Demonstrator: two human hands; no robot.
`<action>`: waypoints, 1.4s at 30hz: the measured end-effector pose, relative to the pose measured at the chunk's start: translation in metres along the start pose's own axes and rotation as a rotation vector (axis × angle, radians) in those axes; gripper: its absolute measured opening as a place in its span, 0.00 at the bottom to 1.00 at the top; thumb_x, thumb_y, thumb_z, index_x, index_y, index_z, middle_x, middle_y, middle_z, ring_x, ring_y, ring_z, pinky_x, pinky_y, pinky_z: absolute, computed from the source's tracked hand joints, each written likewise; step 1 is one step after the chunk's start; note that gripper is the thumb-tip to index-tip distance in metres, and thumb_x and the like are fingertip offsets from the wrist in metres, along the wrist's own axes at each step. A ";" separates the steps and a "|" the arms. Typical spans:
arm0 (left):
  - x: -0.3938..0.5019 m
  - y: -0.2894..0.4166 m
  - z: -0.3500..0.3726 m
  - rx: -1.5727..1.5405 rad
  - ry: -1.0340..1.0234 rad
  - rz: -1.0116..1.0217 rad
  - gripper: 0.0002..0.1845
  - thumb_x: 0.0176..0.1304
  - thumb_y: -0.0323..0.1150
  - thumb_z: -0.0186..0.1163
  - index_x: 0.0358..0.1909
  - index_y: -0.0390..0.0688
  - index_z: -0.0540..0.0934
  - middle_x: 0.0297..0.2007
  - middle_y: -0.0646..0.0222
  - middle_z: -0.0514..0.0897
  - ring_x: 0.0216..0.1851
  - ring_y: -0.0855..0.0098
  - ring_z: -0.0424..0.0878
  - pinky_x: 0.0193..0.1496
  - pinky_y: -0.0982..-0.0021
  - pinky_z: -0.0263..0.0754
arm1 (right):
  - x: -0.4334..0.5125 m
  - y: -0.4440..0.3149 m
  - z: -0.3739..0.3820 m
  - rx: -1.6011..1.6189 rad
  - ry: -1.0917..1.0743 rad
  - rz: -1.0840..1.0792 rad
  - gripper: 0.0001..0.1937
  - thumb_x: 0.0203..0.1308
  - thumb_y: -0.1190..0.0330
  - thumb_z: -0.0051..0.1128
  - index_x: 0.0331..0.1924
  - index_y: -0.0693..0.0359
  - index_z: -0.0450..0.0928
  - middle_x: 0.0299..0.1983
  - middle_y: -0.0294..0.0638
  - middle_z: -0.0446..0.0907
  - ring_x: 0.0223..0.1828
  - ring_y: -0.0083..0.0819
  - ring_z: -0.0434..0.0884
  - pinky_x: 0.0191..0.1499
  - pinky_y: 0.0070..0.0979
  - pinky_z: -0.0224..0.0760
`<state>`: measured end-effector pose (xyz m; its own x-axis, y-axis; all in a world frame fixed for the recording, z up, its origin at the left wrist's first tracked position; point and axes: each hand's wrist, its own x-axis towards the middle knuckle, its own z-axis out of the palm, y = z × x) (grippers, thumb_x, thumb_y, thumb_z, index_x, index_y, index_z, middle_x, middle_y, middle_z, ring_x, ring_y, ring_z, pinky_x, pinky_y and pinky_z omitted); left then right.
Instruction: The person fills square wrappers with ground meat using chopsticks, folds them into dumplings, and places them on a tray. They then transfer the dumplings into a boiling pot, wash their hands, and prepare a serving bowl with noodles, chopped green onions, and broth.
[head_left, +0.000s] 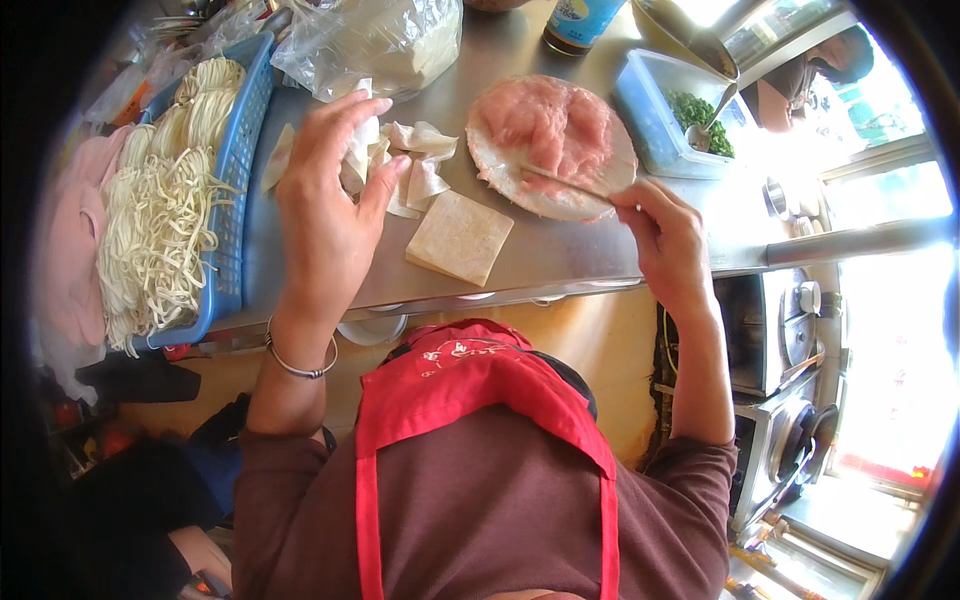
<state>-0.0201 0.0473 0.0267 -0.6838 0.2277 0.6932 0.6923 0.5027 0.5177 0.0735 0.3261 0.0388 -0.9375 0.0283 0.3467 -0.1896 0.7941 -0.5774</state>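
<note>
My right hand (664, 236) grips a thin flat stick (566, 184), whose tip touches the plate (506, 184) beside a mound of pale pink minced meat (544, 112). Thumb and fingers spread, my left hand (330, 195) hovers over a loose heap of folded dough wrappers (424, 161) and partly hides them. Whether its fingertips touch one of them is hard to tell. A square stack of dough wrappers (460, 238) lies between my hands, near the counter's front edge.
A blue plastic basket (225, 247) of noodles (161, 217) stands left. Behind are a clear plastic bag (375, 45) and a blue-labelled bottle (581, 26). A plastic tub (652, 142) holds chopped greens (694, 112) and a spoon (699, 136). Another person (795, 82) is at the far right.
</note>
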 end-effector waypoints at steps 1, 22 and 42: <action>-0.002 0.000 -0.001 0.030 -0.005 0.044 0.18 0.52 0.25 0.67 0.47 0.43 0.79 0.52 0.57 0.78 0.53 0.58 0.76 0.55 0.62 0.70 | -0.003 0.004 -0.002 0.041 0.008 0.054 0.05 0.58 0.83 0.53 0.36 0.66 0.77 0.27 0.43 0.75 0.28 0.33 0.75 0.34 0.23 0.69; -0.040 0.028 -0.001 -0.784 -0.248 -0.609 0.07 0.62 0.27 0.64 0.39 0.36 0.78 0.30 0.74 0.78 0.27 0.86 0.74 0.29 0.83 0.70 | -0.031 -0.023 0.037 0.850 -0.154 0.424 0.06 0.68 0.71 0.51 0.41 0.66 0.76 0.27 0.29 0.72 0.28 0.13 0.68 0.31 0.13 0.60; -0.005 0.010 -0.010 0.081 0.000 0.076 0.23 0.51 0.25 0.68 0.51 0.42 0.77 0.56 0.58 0.75 0.59 0.55 0.70 0.61 0.61 0.65 | 0.004 0.002 -0.012 0.065 -0.061 0.079 0.06 0.55 0.84 0.52 0.35 0.66 0.76 0.26 0.44 0.74 0.27 0.33 0.76 0.32 0.25 0.69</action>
<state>-0.0075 0.0424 0.0331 -0.6298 0.2677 0.7292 0.7214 0.5497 0.4212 0.0730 0.3351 0.0473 -0.9659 0.0504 0.2541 -0.1314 0.7498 -0.6485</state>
